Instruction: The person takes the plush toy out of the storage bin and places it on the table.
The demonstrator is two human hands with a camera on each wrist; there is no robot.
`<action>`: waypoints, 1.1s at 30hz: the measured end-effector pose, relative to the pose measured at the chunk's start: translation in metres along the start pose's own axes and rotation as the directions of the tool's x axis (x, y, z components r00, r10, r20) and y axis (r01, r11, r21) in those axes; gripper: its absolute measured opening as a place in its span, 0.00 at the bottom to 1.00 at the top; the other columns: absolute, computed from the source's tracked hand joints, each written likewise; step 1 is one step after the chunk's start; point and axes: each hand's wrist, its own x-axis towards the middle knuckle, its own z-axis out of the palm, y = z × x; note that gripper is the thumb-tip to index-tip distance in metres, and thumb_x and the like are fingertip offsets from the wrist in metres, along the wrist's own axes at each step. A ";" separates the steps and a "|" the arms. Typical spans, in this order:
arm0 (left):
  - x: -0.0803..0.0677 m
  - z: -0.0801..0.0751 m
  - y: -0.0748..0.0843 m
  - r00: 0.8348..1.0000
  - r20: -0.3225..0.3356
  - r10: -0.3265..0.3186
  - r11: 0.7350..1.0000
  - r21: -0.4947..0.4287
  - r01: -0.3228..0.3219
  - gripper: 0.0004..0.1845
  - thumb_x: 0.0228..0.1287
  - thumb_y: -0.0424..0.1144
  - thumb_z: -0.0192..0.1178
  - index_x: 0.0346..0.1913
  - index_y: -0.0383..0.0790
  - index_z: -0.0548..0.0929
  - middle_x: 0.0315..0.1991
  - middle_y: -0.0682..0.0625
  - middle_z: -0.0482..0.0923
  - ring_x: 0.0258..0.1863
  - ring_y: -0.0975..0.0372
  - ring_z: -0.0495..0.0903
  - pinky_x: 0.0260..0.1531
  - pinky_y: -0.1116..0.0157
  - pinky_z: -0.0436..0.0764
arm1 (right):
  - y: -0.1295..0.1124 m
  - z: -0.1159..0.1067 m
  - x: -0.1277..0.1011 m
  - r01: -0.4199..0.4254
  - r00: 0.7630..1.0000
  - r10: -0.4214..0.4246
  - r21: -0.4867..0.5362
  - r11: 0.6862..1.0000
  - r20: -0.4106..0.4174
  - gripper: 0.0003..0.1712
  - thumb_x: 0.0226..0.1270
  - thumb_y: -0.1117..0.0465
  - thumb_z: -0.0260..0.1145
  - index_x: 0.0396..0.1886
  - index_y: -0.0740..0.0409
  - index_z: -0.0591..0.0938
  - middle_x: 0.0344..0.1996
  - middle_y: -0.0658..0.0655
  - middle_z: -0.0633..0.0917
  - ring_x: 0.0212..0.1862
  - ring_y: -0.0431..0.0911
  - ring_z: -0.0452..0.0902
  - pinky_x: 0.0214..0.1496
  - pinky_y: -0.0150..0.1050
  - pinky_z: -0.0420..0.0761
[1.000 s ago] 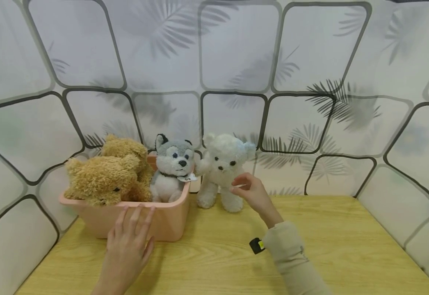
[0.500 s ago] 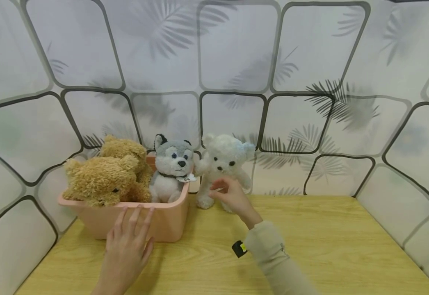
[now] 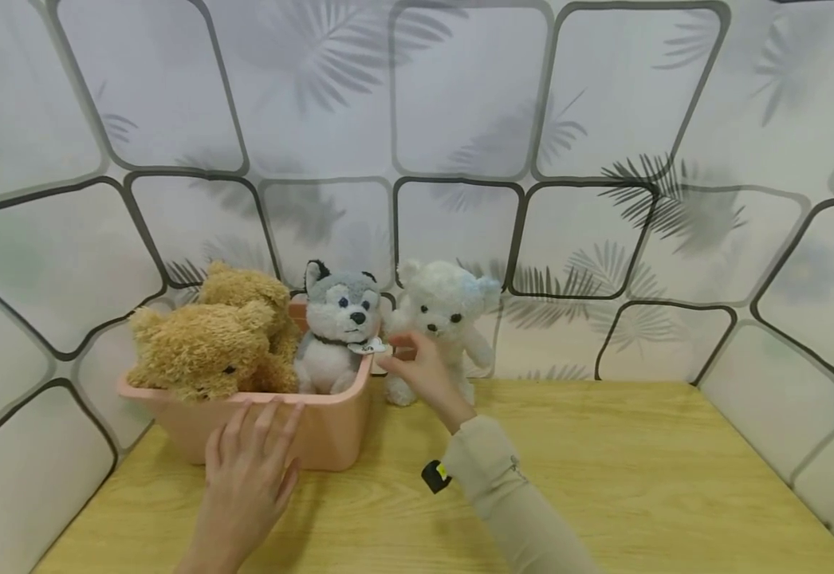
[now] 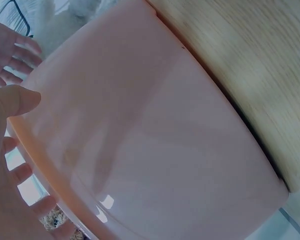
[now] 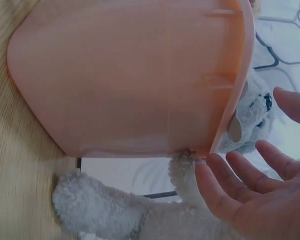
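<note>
- My right hand [image 3: 424, 373] was spread, fingers relaxed and holding nothing, between the fluffy white plush bear [image 3: 440, 319] and the rim corner of the peach-pink plastic tub [image 3: 331, 437].
- My left hand [image 3: 248, 470] lay flat with straight fingers against the tub's near wall, steadying it.
- To do this well, I judged I should keep the left palm firm on the tub and close the right fingers round the bear's soft body, not the husky's paper tag [image 3: 367, 347].
- The white bear stood on the light wooden table [image 3: 639, 478] at about 1 o'clock from my right hand, touching or nearly so; the grey-and-white plush husky [image 3: 334, 328] sat at 10 o'clock inside the tub.
</note>
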 end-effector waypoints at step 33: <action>0.000 0.001 0.000 0.998 0.046 -0.036 0.998 -0.049 0.039 0.31 0.81 0.55 0.32 0.71 0.42 0.72 0.66 0.32 0.68 0.62 0.31 0.67 0.35 0.33 0.77 | -0.012 0.037 0.041 -0.130 0.990 0.134 0.110 0.985 -0.032 0.40 0.67 0.61 0.71 0.72 0.69 0.63 0.71 0.69 0.68 0.72 0.61 0.64 0.72 0.50 0.68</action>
